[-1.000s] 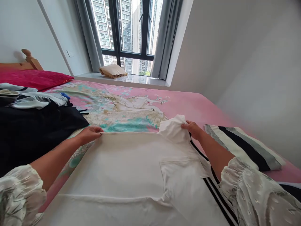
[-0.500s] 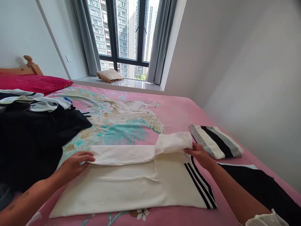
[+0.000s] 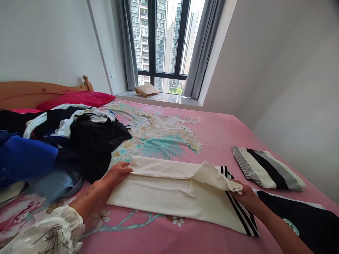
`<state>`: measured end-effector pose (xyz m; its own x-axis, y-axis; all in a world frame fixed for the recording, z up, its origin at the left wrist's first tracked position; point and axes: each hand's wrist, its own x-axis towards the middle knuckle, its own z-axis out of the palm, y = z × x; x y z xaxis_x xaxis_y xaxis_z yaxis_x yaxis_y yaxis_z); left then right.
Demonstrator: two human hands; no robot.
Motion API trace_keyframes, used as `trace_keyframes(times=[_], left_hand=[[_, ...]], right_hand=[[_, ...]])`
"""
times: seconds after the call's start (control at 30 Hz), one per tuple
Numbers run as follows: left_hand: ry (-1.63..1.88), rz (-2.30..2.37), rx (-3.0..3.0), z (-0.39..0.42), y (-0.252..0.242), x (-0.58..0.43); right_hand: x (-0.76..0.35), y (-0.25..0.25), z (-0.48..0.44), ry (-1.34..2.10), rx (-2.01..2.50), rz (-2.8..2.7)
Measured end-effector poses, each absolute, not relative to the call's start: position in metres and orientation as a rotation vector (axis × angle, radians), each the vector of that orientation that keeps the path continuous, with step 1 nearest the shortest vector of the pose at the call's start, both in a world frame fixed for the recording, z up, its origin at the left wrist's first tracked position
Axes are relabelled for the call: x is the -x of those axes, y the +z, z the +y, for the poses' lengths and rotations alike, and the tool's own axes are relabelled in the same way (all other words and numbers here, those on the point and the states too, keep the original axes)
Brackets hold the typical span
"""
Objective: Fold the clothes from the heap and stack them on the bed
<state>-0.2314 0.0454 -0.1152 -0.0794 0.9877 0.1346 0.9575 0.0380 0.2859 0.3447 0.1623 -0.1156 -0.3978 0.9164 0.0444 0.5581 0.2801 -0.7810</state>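
A cream-white garment with black stripes along its right end lies spread on the bed in front of me, its far edge folded over toward me in a long strip. At the left end of that strip, my left hand is closed on the cloth's edge. My right hand pinches the strip's right end and holds it a little raised, so the cloth there stands up and twists. The striped end partly passes behind my right hand.
Right of the garment lie a folded striped knit and a black garment with a round badge. A heap of dark, white and blue clothes covers the left side. Beyond are a red pillow and a window ledge.
The view has turned left, showing more of the clothes heap. My right hand has pulled the strip's right end toward me and lifted it. My left hand stays at the left end.
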Motion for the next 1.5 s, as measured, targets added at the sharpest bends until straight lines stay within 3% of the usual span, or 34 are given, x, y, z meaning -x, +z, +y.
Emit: trace_keyframes(times=[0.13, 0.23, 0.37, 0.53, 0.8, 1.1, 1.5], left_hand=[[0.509, 2.357, -1.964, 0.035, -0.116, 0.237], [0.677, 2.390, -2.038, 0.035, -0.113, 0.221], [0.794, 1.911, -2.345, 0.036, -0.108, 0.146], [0.610, 1.359, -2.532, 0.036, -0.113, 0.024], [0.456, 1.386, -2.394, 0.090, -0.125, -0.051], [0.315, 1.689, -2.130, 0.130, -0.130, 0.015], [0.483, 2.259, -1.807, 0.088, -0.134, 0.157]], right_hand=[[-0.360, -0.113, 0.149, 0.583, 1.428, -2.602], [-0.340, -0.091, 0.134, 0.406, 1.409, -2.591], [-0.273, -0.069, 0.116, 0.289, 1.349, -2.499], [-0.216, -0.074, 0.119, -0.094, 1.560, -2.573], [-0.226, -0.065, 0.116, 0.259, 1.561, -2.486], [-0.222, -0.058, 0.114, 0.511, 1.453, -2.498], [-0.209, -0.160, 0.187, 0.803, 1.238, -2.281]])
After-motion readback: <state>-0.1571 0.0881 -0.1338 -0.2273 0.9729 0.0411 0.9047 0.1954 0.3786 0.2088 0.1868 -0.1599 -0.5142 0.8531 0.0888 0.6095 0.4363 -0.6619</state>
